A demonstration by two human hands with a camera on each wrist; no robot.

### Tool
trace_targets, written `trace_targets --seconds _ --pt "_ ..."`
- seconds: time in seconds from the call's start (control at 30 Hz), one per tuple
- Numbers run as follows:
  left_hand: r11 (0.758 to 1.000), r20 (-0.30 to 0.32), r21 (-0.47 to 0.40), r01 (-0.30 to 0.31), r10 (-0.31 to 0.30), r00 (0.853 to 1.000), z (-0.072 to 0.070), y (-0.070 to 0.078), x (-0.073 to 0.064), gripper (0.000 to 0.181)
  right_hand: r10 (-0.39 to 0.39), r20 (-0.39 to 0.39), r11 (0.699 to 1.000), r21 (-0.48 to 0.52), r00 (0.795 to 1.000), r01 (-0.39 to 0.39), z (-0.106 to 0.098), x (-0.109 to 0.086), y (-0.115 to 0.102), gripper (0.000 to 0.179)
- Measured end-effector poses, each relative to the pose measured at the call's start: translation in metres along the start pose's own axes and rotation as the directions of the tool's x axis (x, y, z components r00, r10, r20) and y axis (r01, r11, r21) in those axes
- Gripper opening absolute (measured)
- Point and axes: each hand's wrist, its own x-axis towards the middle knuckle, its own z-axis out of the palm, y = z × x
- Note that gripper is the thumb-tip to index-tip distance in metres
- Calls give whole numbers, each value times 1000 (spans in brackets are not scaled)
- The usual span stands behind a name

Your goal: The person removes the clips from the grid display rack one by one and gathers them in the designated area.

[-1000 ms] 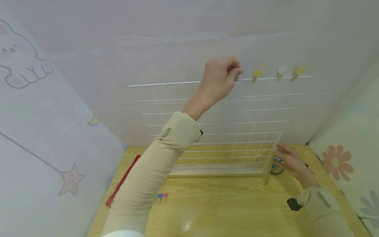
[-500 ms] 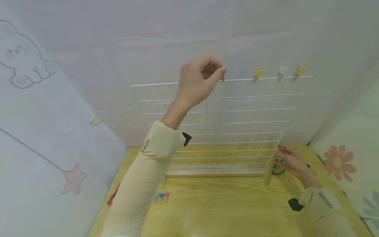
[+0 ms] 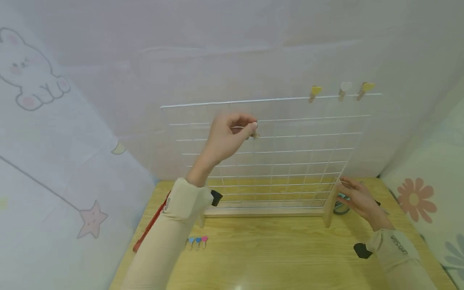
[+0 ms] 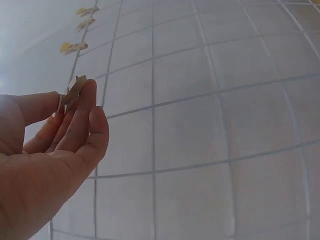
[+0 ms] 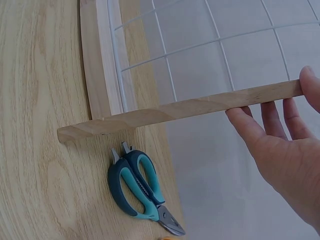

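Observation:
In front of the white wire grid [image 3: 308, 151], my left hand [image 3: 228, 139] pinches a small wooden clothespin [image 4: 75, 91] between thumb and fingertips. A pale white edge shows by the thumb; most of the clip's face is hidden. Three clothespins are fixed along the grid's top wire: a yellow heart [image 3: 316, 90], a white heart [image 3: 346, 85] and another yellow heart [image 3: 368, 86]. My right hand [image 3: 357, 197] grips the upper end of the wooden side post [image 5: 190, 107], thumb on one side and fingers on the other.
Scissors [image 5: 137, 182] with teal and dark handles lie beside the post. Several heart clothespins, including a dark blue one [image 3: 198, 240] and a pink one [image 3: 204, 239], lie on the wooden table [image 3: 272, 249]. A long red object [image 3: 150, 225] lies at the left, partly behind my sleeve.
My left hand has moved left along the top wire, then down below it, carrying the clothespin off the wire. The right hand keeps its grip on the post.

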Motion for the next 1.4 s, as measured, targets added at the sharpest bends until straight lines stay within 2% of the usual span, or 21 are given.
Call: trace_targets --seconds 0.13,0.27,0.5,0.67,0.77,0.87,1.03,1.1,1.23,1.4 --pt "996 24 -43 81 -80 997 -2 -25 -20 15 5 1 1000 -9 1000 -5 2 0 1 79" --pt "984 39 -61 168 -166 985 -4 -47 -38 16 7 6 1000 -20 1000 -7 3 1 0 79" --pt "944 73 -92 317 -311 948 -4 -89 -72 21 10 -5 1000 -21 1000 -10 4 1 -3 79" --pt "900 86 -139 414 -405 910 -8 -112 -92 26 14 -7 1000 -23 1000 -14 3 -1 -3 80" --pt "880 89 -159 447 -438 895 -9 -124 -104 29 20 -5 1000 -22 1000 -20 3 -2 -3 80" --pt "862 60 -192 470 -468 882 -7 -137 -119 31 19 -1 1000 -17 1000 -19 4 -2 -4 80" --pt "794 43 -255 551 -560 827 0 -163 -157 31 15 -4 1000 7 1000 -15 5 -2 -5 80" --pt "765 48 -260 589 -599 799 2 -173 -174 32 12 -1 1000 12 1000 -12 5 -1 -6 80" --pt "729 44 -264 632 -646 762 4 -188 -206 33 -3 12 1000 3 1000 3 6 -2 -6 80" --pt "685 26 -264 680 -699 714 2 -200 -240 35 -4 10 1000 11 1000 3 7 -3 -8 81"
